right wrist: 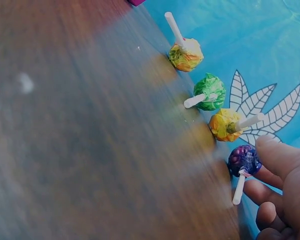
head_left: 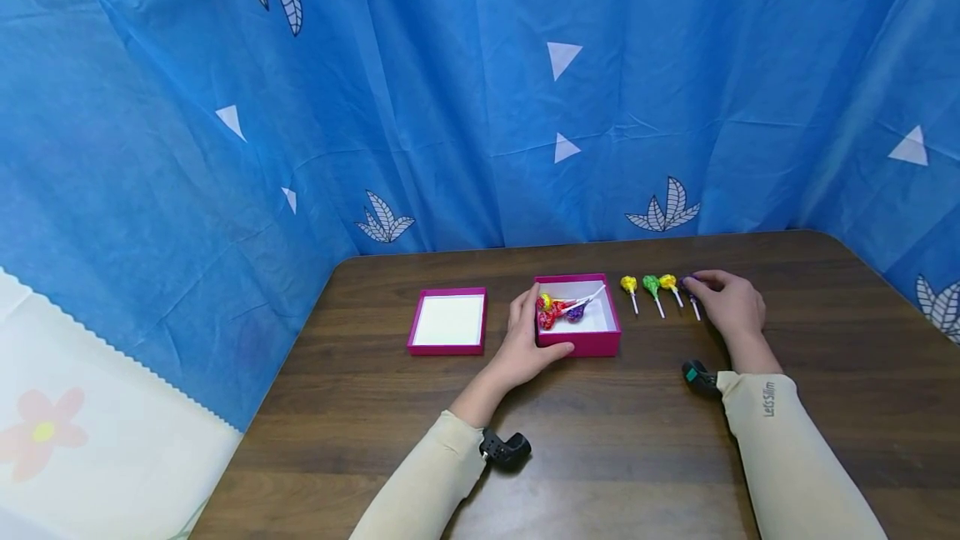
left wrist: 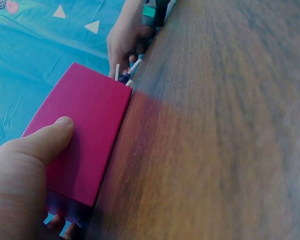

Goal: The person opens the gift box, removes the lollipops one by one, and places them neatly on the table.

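My left hand [head_left: 527, 347] holds the magenta box [head_left: 597, 346] at its left side, the thumb lying along the front wall. Inside the box are several lollipops: red-wrapped [head_left: 547, 320], yellow [head_left: 544, 302] and purple [head_left: 576, 312], their white sticks pointing right. To the box's right, a row holds a yellow lollipop [right wrist: 186, 55], a green lollipop [right wrist: 209, 92] and an orange-yellow lollipop [right wrist: 226, 125]. At the row's right end my right hand [head_left: 729, 304] pinches a dark purple lollipop [right wrist: 244, 160] by its head, between thumb and forefinger; its stick hangs toward me.
The magenta lid [head_left: 447, 321] lies left of the box, its white inside facing up. All of this is on a dark wooden table [head_left: 600, 440]. A blue patterned curtain [head_left: 465, 107] hangs along the table's back edge.
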The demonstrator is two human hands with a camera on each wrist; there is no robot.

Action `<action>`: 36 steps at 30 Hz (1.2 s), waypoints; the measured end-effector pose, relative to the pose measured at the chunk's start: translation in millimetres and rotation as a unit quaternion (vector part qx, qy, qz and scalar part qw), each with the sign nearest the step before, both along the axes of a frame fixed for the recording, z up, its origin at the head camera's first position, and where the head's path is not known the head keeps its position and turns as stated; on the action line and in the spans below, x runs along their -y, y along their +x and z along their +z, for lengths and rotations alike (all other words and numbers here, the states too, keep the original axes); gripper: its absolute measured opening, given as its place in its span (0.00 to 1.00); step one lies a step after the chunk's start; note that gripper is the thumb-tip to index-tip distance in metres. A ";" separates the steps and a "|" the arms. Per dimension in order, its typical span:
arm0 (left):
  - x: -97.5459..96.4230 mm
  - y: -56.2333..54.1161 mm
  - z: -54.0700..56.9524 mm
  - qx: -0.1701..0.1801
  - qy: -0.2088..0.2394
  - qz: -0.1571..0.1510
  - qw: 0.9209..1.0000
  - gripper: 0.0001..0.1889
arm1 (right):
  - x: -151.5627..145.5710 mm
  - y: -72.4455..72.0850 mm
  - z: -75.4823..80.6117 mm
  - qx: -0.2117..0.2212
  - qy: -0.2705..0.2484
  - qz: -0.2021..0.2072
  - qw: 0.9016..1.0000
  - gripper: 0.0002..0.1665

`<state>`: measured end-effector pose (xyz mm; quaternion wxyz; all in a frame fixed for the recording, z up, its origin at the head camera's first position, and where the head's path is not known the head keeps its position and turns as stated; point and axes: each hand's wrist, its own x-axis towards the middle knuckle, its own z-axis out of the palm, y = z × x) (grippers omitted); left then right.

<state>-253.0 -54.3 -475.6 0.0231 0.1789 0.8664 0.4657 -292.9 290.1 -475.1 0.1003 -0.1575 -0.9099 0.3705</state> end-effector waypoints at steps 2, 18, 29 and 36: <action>-0.2 0.2 0.3 0.002 0.000 0.000 1.000 0.57 | -0.2 0.1 0.5 0.001 -0.006 -0.001 1.000 0.39; -1.7 -0.3 -2.1 0.002 -0.001 0.002 1.000 0.57 | 1.8 2.4 6.1 -0.015 -0.040 -0.018 0.999 0.38; -1.5 0.6 -2.4 -0.005 0.000 -0.002 1.000 0.57 | 10.4 4.1 24.2 -0.095 -0.032 -0.040 0.994 0.33; -0.5 -0.6 -1.3 -0.003 0.005 -0.002 1.000 0.57 | 22.7 6.8 53.6 -0.146 -0.052 -0.043 0.987 0.31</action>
